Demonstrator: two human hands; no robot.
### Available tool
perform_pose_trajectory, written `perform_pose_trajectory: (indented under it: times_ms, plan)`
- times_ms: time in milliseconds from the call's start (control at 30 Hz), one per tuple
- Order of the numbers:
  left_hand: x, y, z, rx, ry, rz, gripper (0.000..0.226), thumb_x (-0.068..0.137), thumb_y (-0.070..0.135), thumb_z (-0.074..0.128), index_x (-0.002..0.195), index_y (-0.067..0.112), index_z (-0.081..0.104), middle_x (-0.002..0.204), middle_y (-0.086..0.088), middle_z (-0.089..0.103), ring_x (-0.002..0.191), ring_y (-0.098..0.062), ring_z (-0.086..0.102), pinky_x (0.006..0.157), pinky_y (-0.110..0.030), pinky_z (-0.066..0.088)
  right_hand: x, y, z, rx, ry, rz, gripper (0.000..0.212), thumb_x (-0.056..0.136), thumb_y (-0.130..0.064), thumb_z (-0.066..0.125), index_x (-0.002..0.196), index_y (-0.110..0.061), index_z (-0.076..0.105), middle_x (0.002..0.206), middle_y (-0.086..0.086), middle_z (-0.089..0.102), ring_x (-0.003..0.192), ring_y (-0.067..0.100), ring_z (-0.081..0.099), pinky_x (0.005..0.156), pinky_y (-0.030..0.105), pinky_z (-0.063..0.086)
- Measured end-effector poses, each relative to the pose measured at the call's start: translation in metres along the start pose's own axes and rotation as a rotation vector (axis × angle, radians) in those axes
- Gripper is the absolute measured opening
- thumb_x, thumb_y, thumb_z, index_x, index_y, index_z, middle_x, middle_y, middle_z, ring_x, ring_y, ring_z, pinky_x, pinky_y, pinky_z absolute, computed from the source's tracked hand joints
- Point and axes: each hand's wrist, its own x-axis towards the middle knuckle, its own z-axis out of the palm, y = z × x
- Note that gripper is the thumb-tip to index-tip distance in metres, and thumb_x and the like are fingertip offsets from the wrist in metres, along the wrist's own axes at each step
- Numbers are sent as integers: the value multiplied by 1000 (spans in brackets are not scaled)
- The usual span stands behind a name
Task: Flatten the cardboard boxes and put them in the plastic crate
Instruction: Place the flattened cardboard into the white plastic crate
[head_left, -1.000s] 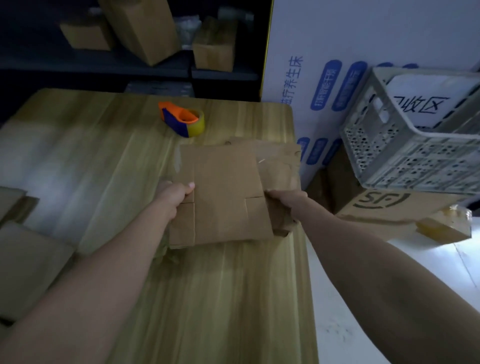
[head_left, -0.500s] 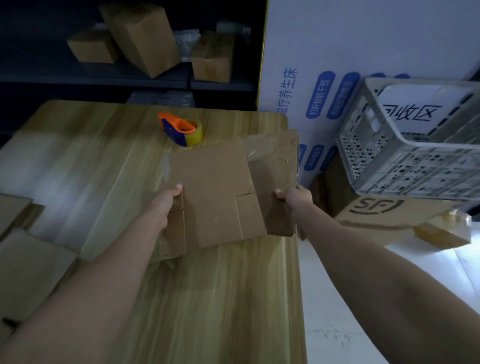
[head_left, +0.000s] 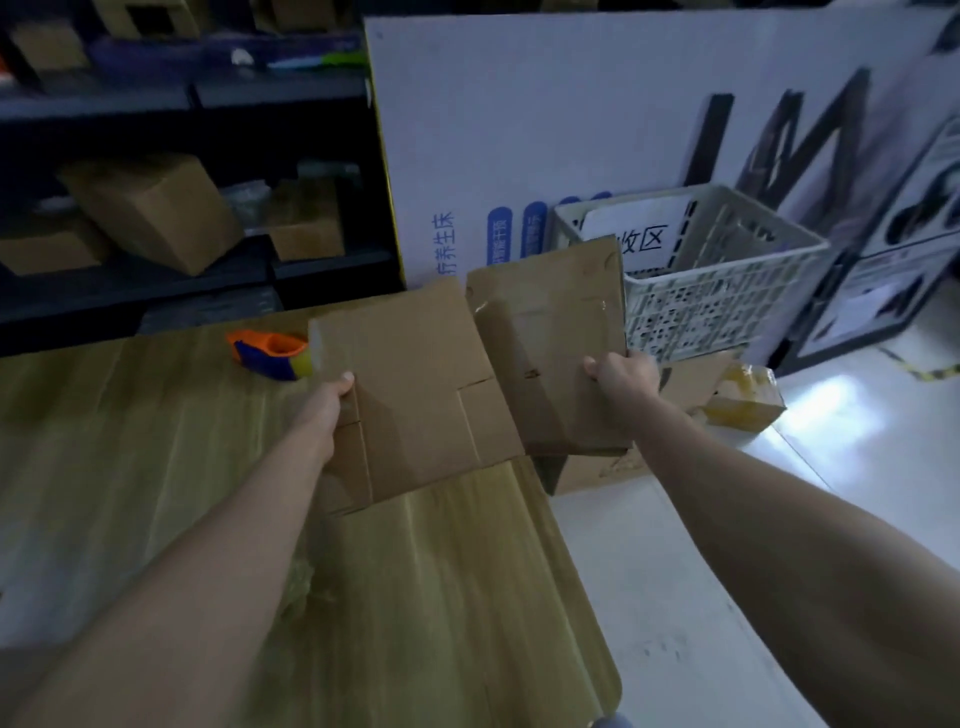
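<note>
Two bare hands hold one flattened cardboard box (head_left: 415, 384) in the middle of the frame, lifted over the far right corner of the wooden tabletop (head_left: 441, 597). The left hand (head_left: 330, 402) grips the box's left edge with its thumb lying on the top face. Its other fingers are hidden underneath. The right hand (head_left: 621, 375) grips the right edge of the right-hand panel in the same way, thumb on top and the rest of the fingers curled round the edge.

The box is bent along a fold, and its left panel slopes toward the camera. The right panel reaches past the tabletop's edge toward the plastic crate (head_left: 727, 296). In the picture that panel's upper corner overlaps the crate's near left corner; whether they touch I cannot tell.

The pale, latticed crate stands right of centre on a brown carton (head_left: 691, 374) on the floor (head_left: 675, 597). A white sheet (head_left: 634, 228) with dark characters leans inside the crate.

An orange and blue tape dispenser (head_left: 270, 353) lies on the tabletop just left of the box, partly hidden behind its left corner. A small yellowish taped parcel (head_left: 748, 400) lies on the floor, right of the right hand. A large white board (head_left: 519, 130) with blue print stands behind. Dark shelves (head_left: 322, 265) at the upper left carry brown cartons (head_left: 156, 213).
</note>
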Motion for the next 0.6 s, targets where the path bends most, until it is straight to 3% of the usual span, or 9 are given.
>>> perform_pose_trajectory:
  times_ms: [133,233,400,500,600]
  plan:
    - [-10,14,35,20,63,106,48,84,34,67,121,6,55,113,-7,60,101,-30,57,82,-39,46,16,-9,-28,164,106,44,41,82,-30,67,115,-7,59,108,11,64,94,28,58,80,35,47]
    - [-11,19,79,11,48,128,47,87,34,63,125,6,55,122,-7,57,110,-30,54,94,-41,44,42,-12,-55,261,135,24,39,79,-33,69,110,-10,58,102,9,64,86,26,58,74,35,46]
    - [-17,35,183,-50,28,160,38,89,33,62,116,7,56,108,-7,57,92,-27,54,75,-35,43,119,-15,-123,356,155,-20,39,76,-38,70,105,-16,58,101,5,64,87,26,60,78,37,49]
    - [-25,46,251,-105,45,200,32,89,28,62,113,8,56,105,-9,57,89,-24,53,74,-33,41,172,-14,-171,396,190,-19,40,76,-38,70,107,-17,55,106,5,63,94,28,60,86,41,50]
    - [-32,54,309,-122,62,194,41,88,30,62,119,4,53,107,-8,55,92,-25,50,78,-35,41,218,-12,-216,438,234,19,50,78,-38,67,120,-14,54,111,6,62,95,28,58,90,43,49]
